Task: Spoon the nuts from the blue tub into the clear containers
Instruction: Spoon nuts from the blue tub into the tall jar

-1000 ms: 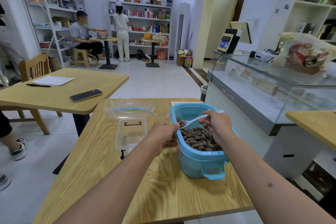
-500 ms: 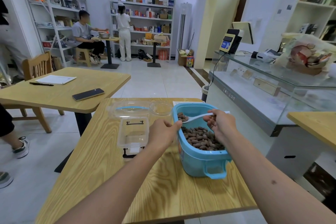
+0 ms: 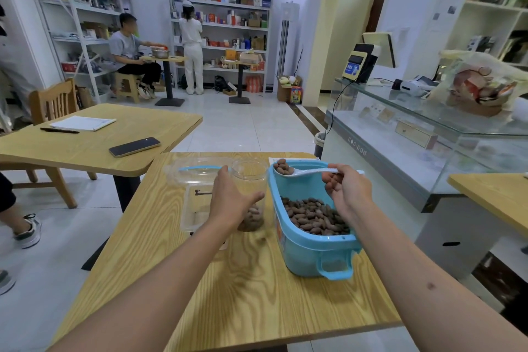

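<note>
- My right hand [image 3: 347, 190] has its fingers pinched narrow on the handle of the white plastic spoon [image 3: 307, 172], and the bowl is loaded with a few brown nuts [image 3: 283, 166], sitting over the far left corner of the light blue plastic tub [image 3: 314, 248].
- My left hand [image 3: 233, 200] is wrapped around the tall clear round plastic jar [image 3: 249, 180], fingers curled on its side, keeping it upright on the light wooden table [image 3: 243, 294] right beside the tub. There's already a small layer of nuts in its bottom.
- Tip as I see it: keep the spoon level on the short hop left, since the nuts are heaped and would roll off with any tilt.
- I'd get the bowl fully over the jar mouth before tipping. It's a narrow opening, so I'd pour slow off the tip of the spoon.
- Holding the jar snug against the tub wall should mean any strays drop back in the tub or jar, not on the table.
- The flat clear rectangular container [image 3: 197, 203] behind my left hand looks empty, so that's probably next. Plenty of nuts left in the tub.
</note>
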